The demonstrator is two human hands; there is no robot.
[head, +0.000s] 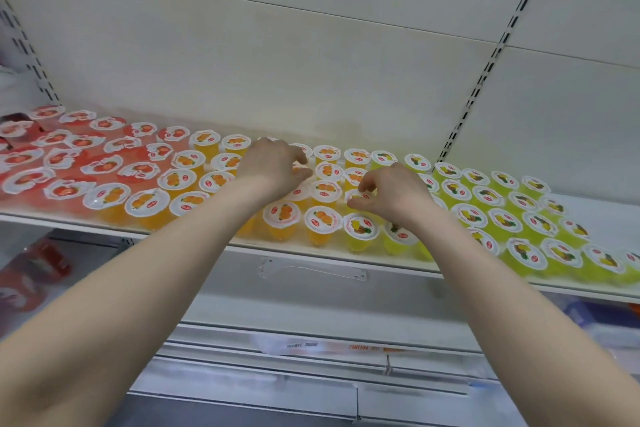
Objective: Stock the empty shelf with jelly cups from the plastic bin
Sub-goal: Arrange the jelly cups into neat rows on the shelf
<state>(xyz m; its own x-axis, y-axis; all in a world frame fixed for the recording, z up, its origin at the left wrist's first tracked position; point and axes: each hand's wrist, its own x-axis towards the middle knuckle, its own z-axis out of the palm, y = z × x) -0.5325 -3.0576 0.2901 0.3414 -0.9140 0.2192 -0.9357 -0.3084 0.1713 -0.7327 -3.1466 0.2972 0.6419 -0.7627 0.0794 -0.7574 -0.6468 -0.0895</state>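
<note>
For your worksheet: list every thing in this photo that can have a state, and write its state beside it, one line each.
shelf: nearly full, a bare strip at the far right
red jelly cups: sealed, upright, on the left
orange jelly cups: sealed, upright, in the middle
yellow jelly cups: sealed, upright, on the right
left hand: fingers curled on one of the orange jelly cups
right hand: pinches one of the yellow jelly cups

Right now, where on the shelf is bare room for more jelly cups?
Bare shelf shows at the far right, behind the yellow-green cups, and thinly along the back wall. Red cups, orange cups, left hand and right hand crowd the rest.
</note>
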